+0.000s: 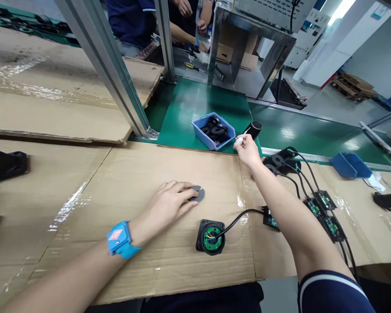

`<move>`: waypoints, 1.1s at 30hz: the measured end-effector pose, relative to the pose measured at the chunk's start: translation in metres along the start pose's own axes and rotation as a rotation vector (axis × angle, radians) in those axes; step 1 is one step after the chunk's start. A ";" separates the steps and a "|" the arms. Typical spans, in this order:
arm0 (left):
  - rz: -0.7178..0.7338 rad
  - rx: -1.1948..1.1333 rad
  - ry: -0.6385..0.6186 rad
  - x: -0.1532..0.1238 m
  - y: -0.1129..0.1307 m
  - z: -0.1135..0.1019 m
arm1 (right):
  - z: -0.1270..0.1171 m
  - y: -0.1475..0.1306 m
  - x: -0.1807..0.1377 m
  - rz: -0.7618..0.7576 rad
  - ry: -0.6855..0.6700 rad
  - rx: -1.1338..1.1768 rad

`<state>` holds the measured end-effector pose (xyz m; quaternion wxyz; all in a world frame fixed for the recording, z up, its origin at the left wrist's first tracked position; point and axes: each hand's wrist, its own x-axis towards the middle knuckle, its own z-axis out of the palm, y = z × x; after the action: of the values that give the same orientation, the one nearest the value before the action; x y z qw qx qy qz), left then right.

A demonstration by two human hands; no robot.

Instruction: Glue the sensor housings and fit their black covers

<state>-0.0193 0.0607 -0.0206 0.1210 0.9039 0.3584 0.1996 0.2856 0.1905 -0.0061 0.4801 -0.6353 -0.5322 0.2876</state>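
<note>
My left hand (174, 199), with a blue wrist strap (124, 240), rests low on the cardboard. Its fingertips grip a flat grey ring (199, 193). Farther out, my right hand (248, 151) pinches a small white bottle (239, 141), partly hidden by the fingers; a thin white tip shows above them. Just behind that hand stands a black cylinder (254, 128). Between my forearms lies a square black housing (210, 237) with a round green circuit board inside. A black cable (244, 213) runs from it to a small black box (270, 218) beside my right forearm.
A blue bin (198, 132) of black parts sits on the green mat. Right of my arm are cabled black housings (288, 154) and circuit boxes (326, 200). A metal post (107, 65) rises at left; another person's hands (200, 28) show beyond the frame.
</note>
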 end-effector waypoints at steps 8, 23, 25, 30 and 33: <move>-0.071 -0.284 0.060 -0.001 0.009 -0.003 | -0.039 -0.036 -0.099 -0.275 0.049 -0.052; -0.016 -0.685 -0.153 -0.006 0.056 0.002 | -0.063 -0.044 -0.198 -0.557 -0.453 -0.288; 0.030 -0.653 -0.119 -0.005 0.052 -0.002 | -0.064 -0.043 -0.200 -0.611 -0.430 -0.311; 0.034 -0.483 0.025 -0.010 0.046 -0.028 | -0.064 -0.040 -0.205 -0.701 -0.368 -0.367; 0.029 -0.449 0.037 -0.014 0.050 -0.041 | -0.064 -0.039 -0.206 -0.701 -0.377 -0.368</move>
<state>-0.0169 0.0186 0.0301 0.3096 0.8555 0.2942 0.2927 0.2704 -0.0263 0.0234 0.3218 -0.4277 -0.8363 0.1186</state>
